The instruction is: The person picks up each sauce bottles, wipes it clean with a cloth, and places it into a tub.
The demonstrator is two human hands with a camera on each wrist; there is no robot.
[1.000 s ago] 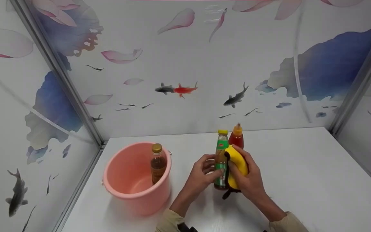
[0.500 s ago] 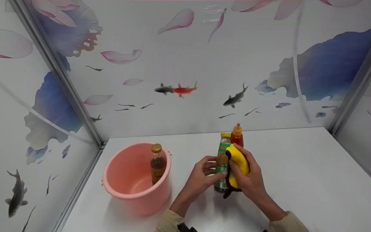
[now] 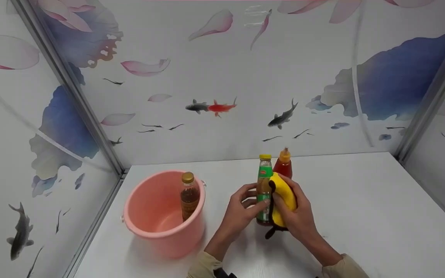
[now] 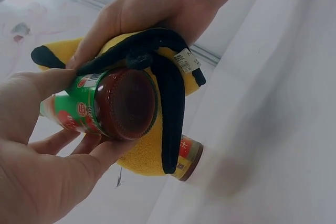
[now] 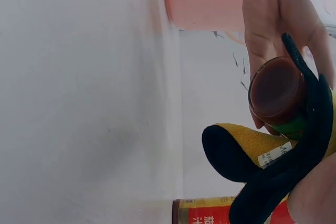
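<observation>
Here, the left hand point(image 3: 239, 210) grips a green-labelled sauce bottle point(image 3: 264, 181). The right hand point(image 3: 300, 216) pinches a yellow-and-black cloth point(image 3: 287, 192) against it.

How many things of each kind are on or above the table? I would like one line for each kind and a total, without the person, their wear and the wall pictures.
Bottles: 3 (gold-capped bottle, green-labelled bottle, red bottle)
Bucket: 1
Cloth: 1
Total: 5

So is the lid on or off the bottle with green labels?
On: in the head view, the yellow cap sits on the neck of the bottle in the left hand. How tight it is, I cannot tell.
</observation>
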